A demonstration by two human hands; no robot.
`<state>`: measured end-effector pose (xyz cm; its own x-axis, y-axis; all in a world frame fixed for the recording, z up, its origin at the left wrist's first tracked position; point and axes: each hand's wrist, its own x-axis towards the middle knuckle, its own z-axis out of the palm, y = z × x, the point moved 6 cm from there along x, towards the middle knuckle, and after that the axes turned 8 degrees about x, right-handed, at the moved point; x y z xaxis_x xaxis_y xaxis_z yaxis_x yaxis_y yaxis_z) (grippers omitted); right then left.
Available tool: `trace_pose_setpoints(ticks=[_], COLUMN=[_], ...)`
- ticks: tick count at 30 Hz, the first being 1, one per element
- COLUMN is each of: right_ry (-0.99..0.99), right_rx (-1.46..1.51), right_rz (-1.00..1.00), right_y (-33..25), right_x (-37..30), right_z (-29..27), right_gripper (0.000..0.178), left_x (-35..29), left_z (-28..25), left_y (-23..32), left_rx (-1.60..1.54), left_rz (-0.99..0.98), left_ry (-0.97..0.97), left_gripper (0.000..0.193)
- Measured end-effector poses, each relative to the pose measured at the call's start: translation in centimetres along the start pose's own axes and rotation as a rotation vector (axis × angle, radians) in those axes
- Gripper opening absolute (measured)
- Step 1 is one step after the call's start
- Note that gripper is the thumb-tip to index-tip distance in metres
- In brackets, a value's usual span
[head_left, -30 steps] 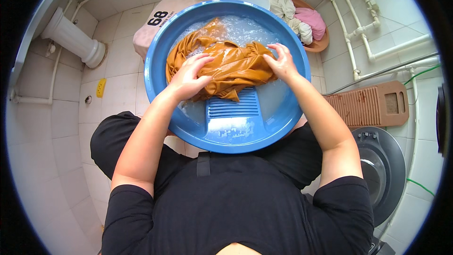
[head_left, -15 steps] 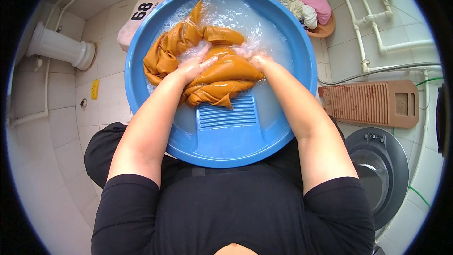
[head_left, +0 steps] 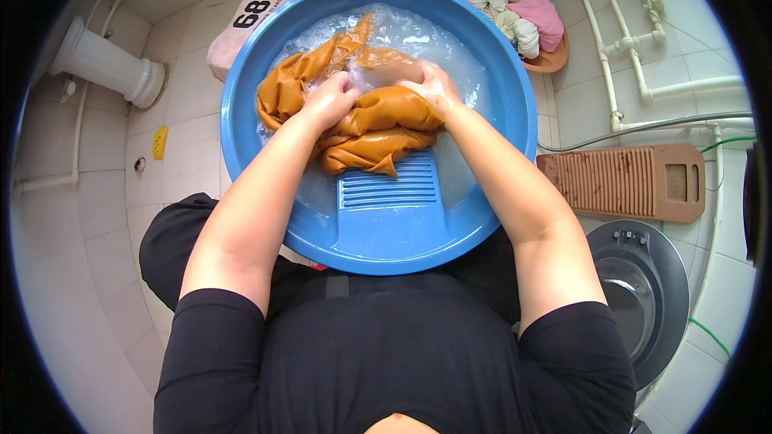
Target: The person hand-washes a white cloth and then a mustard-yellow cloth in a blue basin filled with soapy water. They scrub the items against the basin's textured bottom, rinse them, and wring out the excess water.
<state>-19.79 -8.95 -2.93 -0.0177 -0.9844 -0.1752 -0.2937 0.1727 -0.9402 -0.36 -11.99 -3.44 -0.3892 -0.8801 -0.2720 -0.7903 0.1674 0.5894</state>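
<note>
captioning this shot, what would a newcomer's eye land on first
The wet orange-brown cloth bunched in the big blue basin at upper centre, with the left hand and right hand at it. Next, the brown ridged washboard right of the basin and the pink cloth at upper right.

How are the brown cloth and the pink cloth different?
The brown cloth sits in sudsy water in the blue basin; the pink cloth lies in a reddish-brown bowl.
The left hand and right hand are on the brown cloth, but neither touches the pink cloth.
Both cloths are crumpled.
</note>
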Motion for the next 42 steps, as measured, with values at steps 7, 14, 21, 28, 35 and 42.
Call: trace_pose_setpoints(ticks=[7,14,21,28,35,42], right_ry=[-0.228,0.097,-0.012,0.032,0.138,-0.141], right_rx=[1.059,-0.036,-0.108,-0.55,-0.521,-0.22], right_rz=[0.296,0.124,-0.081,-0.49,0.0,-0.168], right_y=[-7.8,-7.1,-4.6,-7.7,-3.9,-6.5], right_x=[-5.9,-8.9,-12.8,-13.5,-5.4,-11.6], right_z=[3.0,0.5,1.6,4.3,2.6,1.9], right_gripper=[0.037,0.043,0.052,0.032,0.05,0.048], left_x=[-4.7,-10.1,-14.5,-10.9,-4.2,-10.4], left_z=[-1.8,-1.8,-2.3,-0.1,0.2,-2.0], left_y=[-0.4,4.4,6.7,6.0,3.6,5.5], left_rx=[-0.965,-0.547,-0.34,0.256,0.345,-0.217], left_rz=[-0.48,0.169,0.497,0.357,-0.002,0.238], left_ry=[-0.136,-0.234,0.074,0.298,0.218,0.009], left_gripper=[0.054,0.035,0.032,0.023,0.034,0.042])
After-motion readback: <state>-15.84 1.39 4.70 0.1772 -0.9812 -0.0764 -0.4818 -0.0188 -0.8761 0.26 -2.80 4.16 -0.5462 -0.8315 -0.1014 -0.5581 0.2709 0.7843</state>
